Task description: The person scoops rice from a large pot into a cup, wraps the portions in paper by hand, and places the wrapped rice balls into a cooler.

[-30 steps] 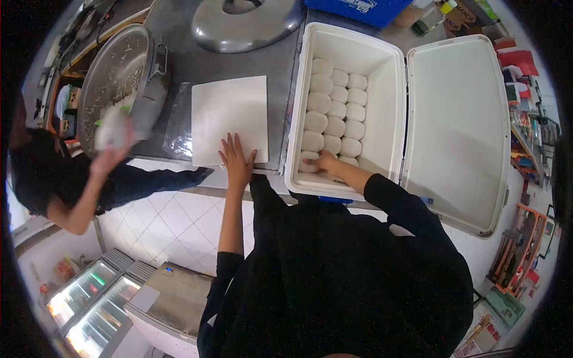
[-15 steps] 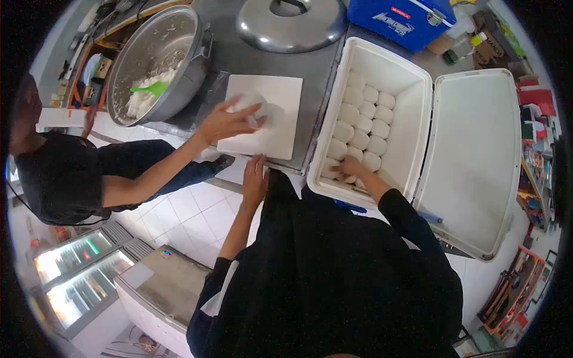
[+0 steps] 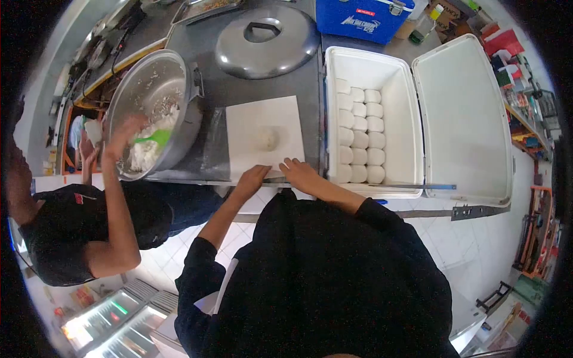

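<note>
A stack of white paper sheets (image 3: 245, 119) lies on the grey counter in front of me, with a small pale mound of what looks like rice (image 3: 267, 138) on its middle. At the near edge of the paper, my left hand (image 3: 253, 179) has its fingers closed on the top sheet. Just beside it, my right hand (image 3: 299, 174) pinches the same edge, which looks slightly lifted between them. To the right, rounded white bundles (image 3: 360, 123) sit in rows inside a white cooler (image 3: 401, 89).
At left, a co-worker's blurred hand (image 3: 126, 132) is over a large metal pot (image 3: 188, 128) holding rice and a green paddle (image 3: 157, 138). Behind the paper lie a metal lid (image 3: 268, 51) and a blue cooler (image 3: 361, 18). The white cooler's lid (image 3: 462, 113) hangs open rightward.
My right hand has left the bundles in the white cooler and come to the paper's near edge. The co-worker's hand has moved from the paper to the pot, leaving the mound uncovered.
</note>
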Available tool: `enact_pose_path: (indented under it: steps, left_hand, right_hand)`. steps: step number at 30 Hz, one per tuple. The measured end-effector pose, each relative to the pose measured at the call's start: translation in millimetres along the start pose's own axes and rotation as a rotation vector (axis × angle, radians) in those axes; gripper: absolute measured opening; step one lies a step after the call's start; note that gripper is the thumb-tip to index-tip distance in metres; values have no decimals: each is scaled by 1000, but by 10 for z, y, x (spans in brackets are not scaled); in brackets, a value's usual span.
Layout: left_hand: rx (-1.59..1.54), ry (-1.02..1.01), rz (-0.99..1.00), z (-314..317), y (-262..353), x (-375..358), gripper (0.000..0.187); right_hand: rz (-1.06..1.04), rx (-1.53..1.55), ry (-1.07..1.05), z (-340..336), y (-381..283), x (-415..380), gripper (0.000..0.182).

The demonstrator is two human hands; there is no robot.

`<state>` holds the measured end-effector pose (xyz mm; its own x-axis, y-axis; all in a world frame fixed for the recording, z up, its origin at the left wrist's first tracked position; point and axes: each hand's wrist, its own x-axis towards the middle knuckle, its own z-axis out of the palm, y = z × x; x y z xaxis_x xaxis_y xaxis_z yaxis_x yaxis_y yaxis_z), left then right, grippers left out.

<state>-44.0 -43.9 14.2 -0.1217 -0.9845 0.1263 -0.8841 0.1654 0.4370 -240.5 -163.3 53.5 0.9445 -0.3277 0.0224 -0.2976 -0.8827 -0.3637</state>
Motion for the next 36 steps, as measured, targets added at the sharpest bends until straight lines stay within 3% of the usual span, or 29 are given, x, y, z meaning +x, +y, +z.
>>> enact_pose_path:
  steps: [3, 6, 10, 14, 16, 22, 29, 32, 36]
  left_hand:
    - [-205, 58, -95, -42, 40, 87, 15]
    - [-390, -15, -192, -78, -45, 197, 12]
    - [-565, -88, -291, -280, -51, 340, 9]
    - [-406, -64, -28, -341, -231, 392, 14]
    - [-345, -85, -32, -218, -341, 340, 15]
    - [-541, -200, -237, -240, -334, 331, 17]
    - [-633, -225, -370, -124, -390, 329, 27]
    - [-659, -261, -380, -98, -427, 317, 28]
    - [-691, -287, -365, -81, -465, 324, 30]
  right_hand:
    - [20, -77, -127, 86, -52, 64, 27]
    - [-29, -92, -111, 219, 71, 78, 24]
    - [89, 45, -156, 160, 179, 179, 20]
    - [156, 263, -130, -54, 286, 279, 15]
    - [99, 322, -143, -86, 353, 332, 16]
    - [164, 388, -249, -139, 376, 391, 12]
    - [47, 384, -287, 136, 532, 436, 19]
    - [80, 333, -373, 71, 465, 415, 19]
    - [-28, 209, -333, 49, 431, 373, 15]
